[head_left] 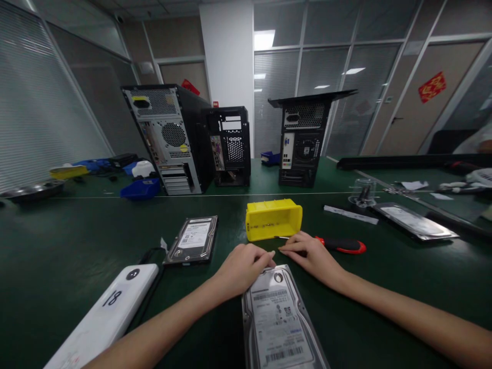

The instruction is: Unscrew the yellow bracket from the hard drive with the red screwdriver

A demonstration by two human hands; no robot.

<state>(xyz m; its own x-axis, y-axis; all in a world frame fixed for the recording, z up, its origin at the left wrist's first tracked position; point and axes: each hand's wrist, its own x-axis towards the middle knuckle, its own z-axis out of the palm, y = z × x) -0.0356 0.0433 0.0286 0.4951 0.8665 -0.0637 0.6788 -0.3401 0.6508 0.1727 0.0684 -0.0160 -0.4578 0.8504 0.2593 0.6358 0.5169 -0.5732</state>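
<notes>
A silver hard drive (280, 323) lies label up at the bottom centre. My left hand (246, 266) rests at its far left corner, fingers bent together; what they hold, if anything, is hidden. To the right, just beyond the drive's far edge, my right hand (307, 253) has its thumb and fingertips close together over the table, with anything between them too small to name. A screwdriver (344, 245) with a black and red handle lies behind the right hand, its shaft pointing left. The yellow bin (273, 220), on its side with small bits inside, stands beyond both hands.
Another hard drive (194, 238) lies left of centre, beside a white power bank (111, 312) marked 18. A third drive (415, 220) sits at the right, near a clear cup (363, 193). Computer cases (172, 138) and a blue bin (140, 189) stand farther back.
</notes>
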